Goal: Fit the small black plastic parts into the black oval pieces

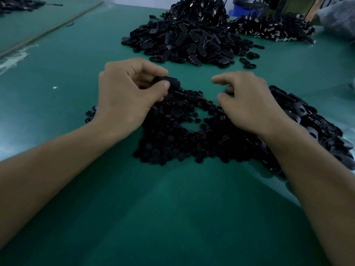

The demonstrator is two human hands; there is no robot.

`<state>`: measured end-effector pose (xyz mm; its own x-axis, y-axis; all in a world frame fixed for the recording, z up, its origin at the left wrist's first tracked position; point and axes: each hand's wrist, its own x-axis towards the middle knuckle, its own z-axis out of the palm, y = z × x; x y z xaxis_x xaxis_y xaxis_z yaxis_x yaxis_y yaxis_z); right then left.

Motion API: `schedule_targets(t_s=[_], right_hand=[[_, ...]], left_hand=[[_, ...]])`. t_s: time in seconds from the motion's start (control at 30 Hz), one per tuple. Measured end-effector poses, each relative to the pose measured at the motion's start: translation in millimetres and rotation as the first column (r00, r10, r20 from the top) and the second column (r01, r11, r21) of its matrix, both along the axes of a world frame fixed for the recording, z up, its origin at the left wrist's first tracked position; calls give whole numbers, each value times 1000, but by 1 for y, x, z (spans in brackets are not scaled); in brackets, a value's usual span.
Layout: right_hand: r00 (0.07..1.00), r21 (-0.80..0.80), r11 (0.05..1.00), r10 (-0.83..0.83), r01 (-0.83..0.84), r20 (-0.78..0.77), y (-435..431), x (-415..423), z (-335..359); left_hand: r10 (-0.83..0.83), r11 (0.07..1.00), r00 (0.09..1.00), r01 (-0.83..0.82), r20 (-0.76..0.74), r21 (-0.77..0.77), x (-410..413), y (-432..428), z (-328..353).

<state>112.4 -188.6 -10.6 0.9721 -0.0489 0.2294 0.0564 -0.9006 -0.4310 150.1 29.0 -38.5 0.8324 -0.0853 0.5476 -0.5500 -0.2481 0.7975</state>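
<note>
The left hand (pixel 126 93) pinches a black oval piece (pixel 171 82) between thumb and fingers, just above the far edge of the heap of small parts (pixel 172 139) on the green table (pixel 172 208). The right hand (pixel 249 106) is over the heap, fingers bent — whether its grip holds anything, one cannot tell.

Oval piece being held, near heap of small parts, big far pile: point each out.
held oval piece (pixel 172 82): head view, its exposed rounded end.
near heap of small parts (pixel 169 140): head view, middle of the heap.
far pile (pixel 190 42): head view, centre of its front slope.
</note>
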Motion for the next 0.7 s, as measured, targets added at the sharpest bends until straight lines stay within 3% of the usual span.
schedule_targets(t_s=[0.07, 0.17, 0.53, 0.7], right_hand=[[987, -200, 973, -131, 111, -90, -7, 1, -3], [962, -279, 951, -194, 135, -193, -10, 1, -4], [990, -108, 985, -137, 138, 18, -10, 2, -5], [988, -114, 982, -153, 150, -20, -12, 1, -4]], left_hand=[[55, 998, 997, -56, 47, 28, 2, 3, 0], [105, 993, 992, -109, 71, 54, 5, 6, 1], [250, 928, 968, -247, 24, 279, 9, 13, 2], [300, 875, 952, -303, 69, 379, 11, 14, 0]])
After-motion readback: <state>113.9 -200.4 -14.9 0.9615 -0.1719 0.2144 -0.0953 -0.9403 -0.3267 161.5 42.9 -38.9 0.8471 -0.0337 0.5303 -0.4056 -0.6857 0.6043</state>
